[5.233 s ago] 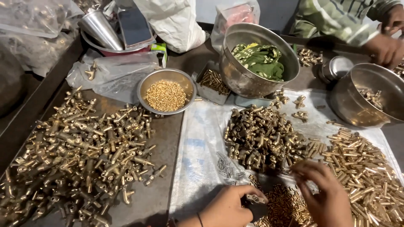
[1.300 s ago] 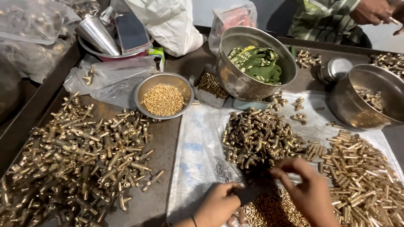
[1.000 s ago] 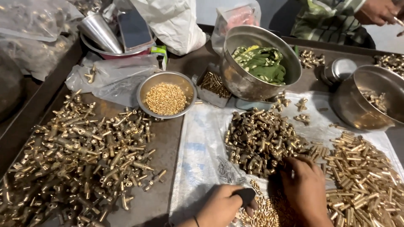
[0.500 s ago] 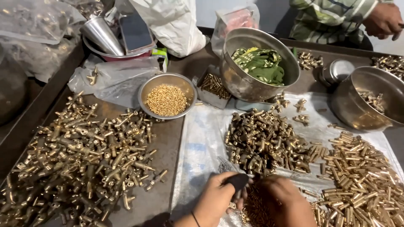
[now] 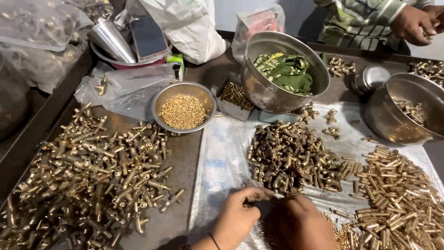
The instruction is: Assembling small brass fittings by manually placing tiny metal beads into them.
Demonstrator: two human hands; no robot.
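Hands low at six o'clock: left hand (image 5: pixel 238 215) pinching a small brass piece (image 5: pixel 255 200), right hand (image 5: pixel 300 224) cupped over, grip hidden. Best kept steady above plastic sheet (image 5: pixel 222 162). Brass pile (image 5: pixel 289 157) at twelve o'clock, tubes (image 5: pixel 393 199) at three.

Right hand (image 5: pixel 300 222) drawn back from brass heap (image 5: pixel 291 157), now closed against left hand (image 5: pixel 238 217).

Thin dark band on left wrist (image 5: pixel 213 240)
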